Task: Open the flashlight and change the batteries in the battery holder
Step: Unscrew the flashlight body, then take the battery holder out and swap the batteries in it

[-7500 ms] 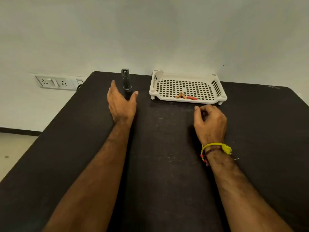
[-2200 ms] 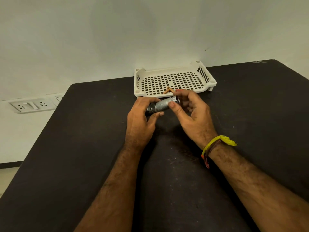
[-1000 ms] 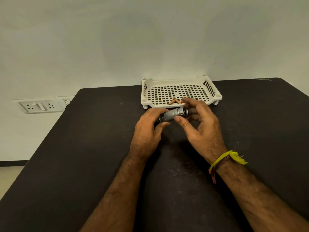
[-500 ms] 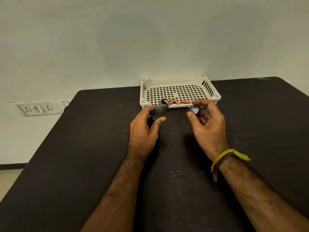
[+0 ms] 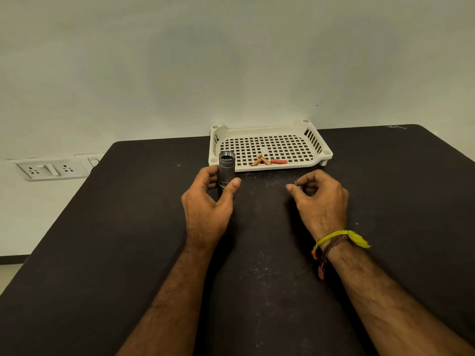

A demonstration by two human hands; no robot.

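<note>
A: Where is the flashlight point(image 5: 226, 168)?

B: Upright in the left hand point(image 5: 208, 205), open end up, thumb and fingers gripping it. The right hand point(image 5: 318, 199) pinches the cap point(image 5: 296, 183).

A: Next?

B: Set the cap down safely, then tip the holder out gently.

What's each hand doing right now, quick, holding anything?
Left hand: grips the flashlight body, upright, open end up.
Right hand: pinches a small metal part, likely the cap, mostly hidden.

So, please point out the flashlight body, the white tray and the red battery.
flashlight body point(image 5: 226, 168): head view, upper barrel.
white tray point(image 5: 264, 129): head view, back rim.
red battery point(image 5: 279, 161): head view, middle.
</note>
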